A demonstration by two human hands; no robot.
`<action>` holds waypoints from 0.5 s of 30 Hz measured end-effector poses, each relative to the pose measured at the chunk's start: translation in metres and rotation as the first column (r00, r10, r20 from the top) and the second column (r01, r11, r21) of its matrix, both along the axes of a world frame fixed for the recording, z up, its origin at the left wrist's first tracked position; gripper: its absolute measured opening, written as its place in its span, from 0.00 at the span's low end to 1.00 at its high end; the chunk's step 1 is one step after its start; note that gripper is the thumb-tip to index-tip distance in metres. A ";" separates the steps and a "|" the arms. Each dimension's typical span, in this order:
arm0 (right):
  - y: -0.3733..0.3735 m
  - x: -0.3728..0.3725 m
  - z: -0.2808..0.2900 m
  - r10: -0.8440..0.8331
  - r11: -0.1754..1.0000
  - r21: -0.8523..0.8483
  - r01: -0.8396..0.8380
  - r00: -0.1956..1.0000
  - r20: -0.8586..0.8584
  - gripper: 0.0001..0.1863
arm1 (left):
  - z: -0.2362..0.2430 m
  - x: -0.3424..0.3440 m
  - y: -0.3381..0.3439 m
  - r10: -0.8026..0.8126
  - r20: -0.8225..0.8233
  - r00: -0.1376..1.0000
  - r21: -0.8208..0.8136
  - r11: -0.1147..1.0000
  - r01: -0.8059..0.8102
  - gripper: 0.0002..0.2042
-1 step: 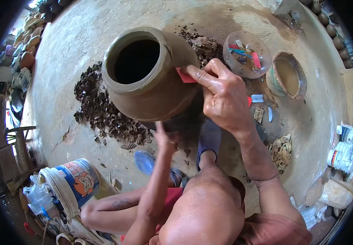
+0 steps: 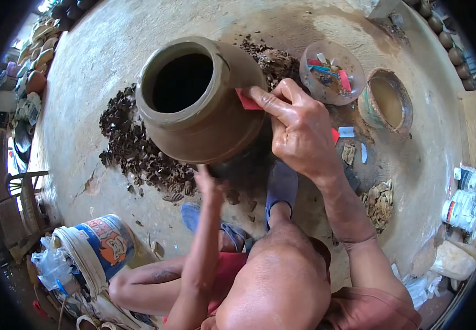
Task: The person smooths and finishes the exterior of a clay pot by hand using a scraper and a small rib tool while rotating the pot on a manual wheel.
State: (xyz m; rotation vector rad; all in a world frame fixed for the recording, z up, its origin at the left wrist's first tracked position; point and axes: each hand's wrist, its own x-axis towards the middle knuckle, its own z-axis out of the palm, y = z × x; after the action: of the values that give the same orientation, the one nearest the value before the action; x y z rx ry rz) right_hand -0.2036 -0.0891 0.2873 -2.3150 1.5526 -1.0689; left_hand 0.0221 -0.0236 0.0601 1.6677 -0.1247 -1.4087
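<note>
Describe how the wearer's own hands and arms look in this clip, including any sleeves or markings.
The right hand is ungloved, with a wet-looking sheen. The left hand is motion-blurred, so its finer detail is unclear. Both forearms are bare, with no watch or band visible. A short reddish-brown sleeve shows at the right upper arm.

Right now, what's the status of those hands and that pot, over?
Right hand pinching flat red piece against clay pot. Left hand blurred, near pot, contact unclear. Dark scraps heaped beside pot, nothing visibly blocking hands.
</note>
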 end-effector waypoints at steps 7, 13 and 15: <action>-0.006 0.018 0.010 0.043 0.999 0.013 -0.044 0.997 0.063 0.23 | -0.032 -0.033 0.028 0.194 0.121 0.974 0.075 0.976 -0.204 0.43; -0.002 0.013 0.006 0.034 0.999 0.004 -0.035 0.996 0.088 0.22 | -0.045 0.018 0.019 -0.027 -0.228 0.973 -0.032 0.999 0.020 0.38; -0.001 0.010 0.004 0.024 1.000 0.010 -0.025 0.996 0.083 0.22 | -0.039 0.062 -0.008 0.096 -0.183 0.978 -0.109 0.987 -0.117 0.31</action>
State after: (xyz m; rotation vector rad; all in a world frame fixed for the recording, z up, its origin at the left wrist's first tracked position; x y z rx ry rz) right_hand -0.1938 -0.0905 0.2914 -2.2456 1.4926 -1.1325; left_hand 0.0838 -0.0316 0.0214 1.4237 -0.0175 -1.4320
